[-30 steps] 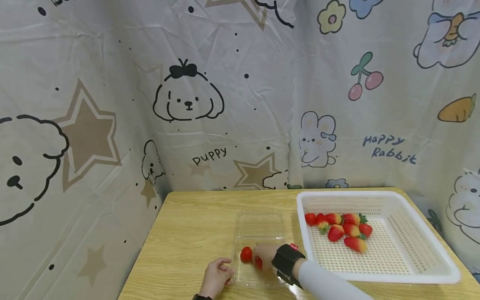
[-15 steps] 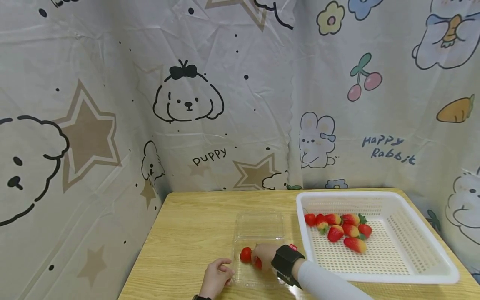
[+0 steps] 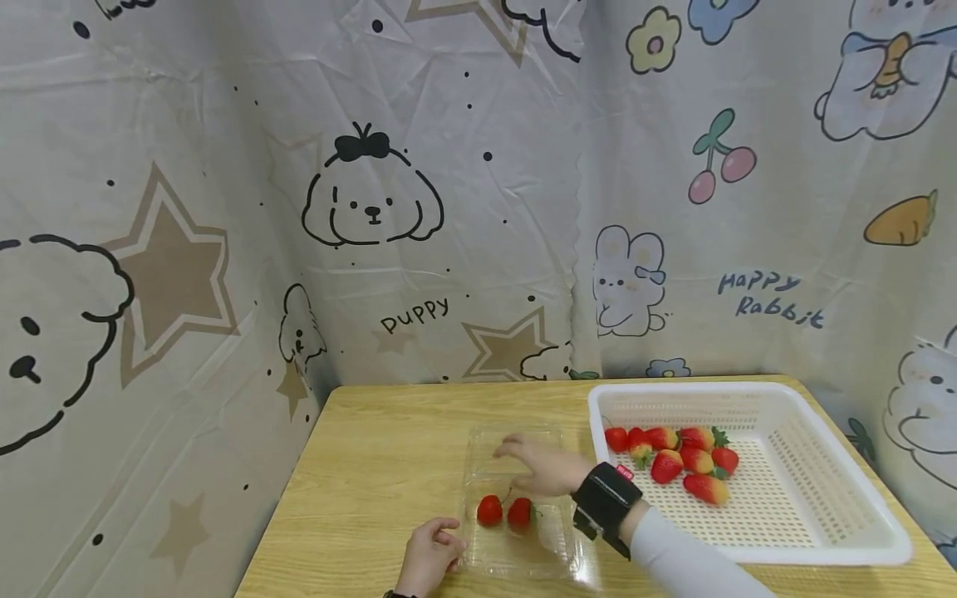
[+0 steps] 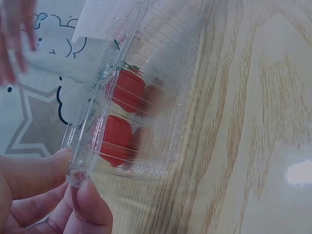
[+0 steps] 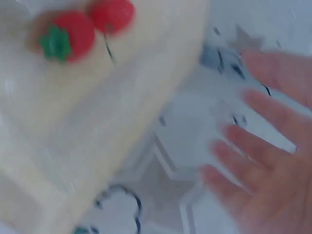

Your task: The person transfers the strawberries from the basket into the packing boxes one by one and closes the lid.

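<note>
A clear plastic clamshell box lies with its lid spread back on the table. Inside its near half sit a red cherry with a thin stem and a red strawberry with green leaves, side by side. My left hand is at the box's left edge; the left wrist view shows thumb and fingers pinching the plastic rim. Over the lid, my right hand holds nothing. Its spread fingers look blurred in the right wrist view.
To the right stands a white perforated plastic basket with several strawberries and a cherry at its left side. The wooden table meets a printed curtain behind and at the left.
My right hand has let go of the strawberry in the box and moved up and away over the lid. The left hand stays at the box edge.
</note>
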Available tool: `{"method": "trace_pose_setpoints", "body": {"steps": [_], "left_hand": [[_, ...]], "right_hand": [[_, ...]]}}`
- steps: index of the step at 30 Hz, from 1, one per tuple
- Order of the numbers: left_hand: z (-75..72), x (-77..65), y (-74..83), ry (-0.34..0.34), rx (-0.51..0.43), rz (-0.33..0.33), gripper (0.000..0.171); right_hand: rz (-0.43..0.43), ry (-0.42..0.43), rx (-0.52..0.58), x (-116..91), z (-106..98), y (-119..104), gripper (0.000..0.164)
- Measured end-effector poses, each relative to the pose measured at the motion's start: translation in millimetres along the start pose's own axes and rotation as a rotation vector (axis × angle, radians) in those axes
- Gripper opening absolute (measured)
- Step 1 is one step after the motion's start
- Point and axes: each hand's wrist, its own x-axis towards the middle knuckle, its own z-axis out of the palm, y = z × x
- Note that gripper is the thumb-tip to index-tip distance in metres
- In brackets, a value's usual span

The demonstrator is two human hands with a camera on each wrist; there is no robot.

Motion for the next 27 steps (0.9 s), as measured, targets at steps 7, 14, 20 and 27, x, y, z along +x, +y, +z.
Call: {"method": "trace_pose_setpoints", "body": {"steps": [7, 14, 20, 27], "left_hand": [[0.5, 0.5, 0.4, 0.002, 0.007, 0.007, 0.030], [-0.3, 0.0, 0.5, 0.002, 0.005, -0.001, 0.030], [-0.7, -0.5, -0.4, 0.005, 0.012, -0.008, 0.030], [-0.8, 0.9, -0.3, 0.012, 0.012, -0.003, 0.030]], "right_hand": [[0.009, 0.577, -0.088, -12, -47, 37, 0.066], [0.259, 0.664, -0.077, -30, -49, 82, 0.061], [0.404, 0.602, -0.029, -42, -32, 106, 0.053], [0.468, 0.537, -0.033, -48, -13, 122, 0.043]]}}
